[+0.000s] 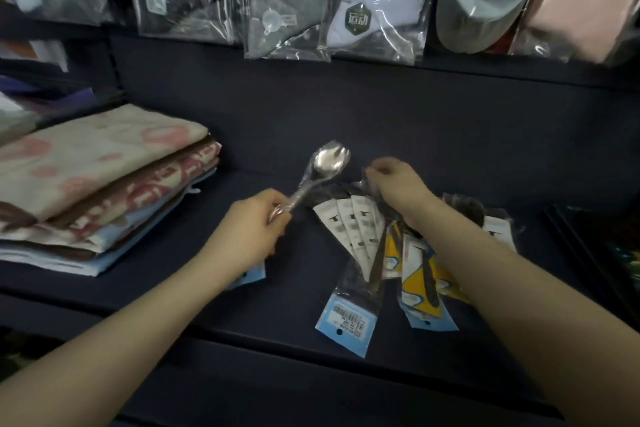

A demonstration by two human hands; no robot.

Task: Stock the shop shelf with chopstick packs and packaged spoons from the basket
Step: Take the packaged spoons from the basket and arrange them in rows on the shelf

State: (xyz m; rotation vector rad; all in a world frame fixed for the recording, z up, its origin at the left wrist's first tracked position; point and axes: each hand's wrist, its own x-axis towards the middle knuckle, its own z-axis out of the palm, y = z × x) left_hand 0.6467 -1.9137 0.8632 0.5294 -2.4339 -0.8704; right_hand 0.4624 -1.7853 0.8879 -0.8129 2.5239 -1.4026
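- On the dark shelf (242, 305), head view: left hand (256, 229) pinched round the handle of a wrapped spoon (329, 163), bowl raised up and away, clear film loose about it.
- Just right of that: right hand (398, 184) down on the far ends of a fanned heap of packs (360, 225), fingers curled into the crinkled plastic — clamped on film, though which pack exactly cannot be told.
- Heap spread flat on the shelf — white-carded sleeves, a blue-carded pack (346, 315) nearest the front edge, yellow-and-blue packs (419, 281) under the right forearm.
- No basket in view.
- Likely handling, spoons: light, metal stiff inside, but sleeve slick and baggy — apt to slide or swing if held by film alone. Better taken through the wrap at the handle, as at left, or by the printed card end, the firmest flat part.
- Long dark packs: probably light and rigid lengthwise; overlapping sleeves likely to skate over each other when one is pulled.
- Left on the shelf: folded patterned towels (104, 177), stacked. Above: bagged goods (287, 0) hanging.
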